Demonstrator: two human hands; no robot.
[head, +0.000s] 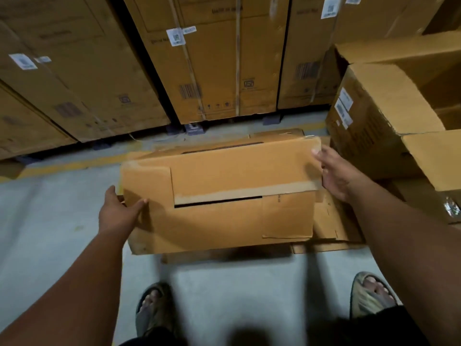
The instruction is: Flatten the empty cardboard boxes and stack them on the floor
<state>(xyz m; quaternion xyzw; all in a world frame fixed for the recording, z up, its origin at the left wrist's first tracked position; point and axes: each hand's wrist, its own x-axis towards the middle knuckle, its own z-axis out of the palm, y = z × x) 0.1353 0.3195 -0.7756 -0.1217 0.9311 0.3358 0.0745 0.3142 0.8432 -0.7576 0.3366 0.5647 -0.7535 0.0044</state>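
A flattened brown cardboard box with strips of tape hangs in front of me, a little above the floor. My left hand grips its left edge, thumb on top. My right hand holds its right edge near the upper corner, fingers against the cardboard. Under and behind it lies a stack of flattened boxes on the grey floor.
Tall sealed cartons on blue feet line the back. Open cardboard boxes stand at the right, close to my right arm. A yellow line runs across the floor. My sandalled feet are below the box.
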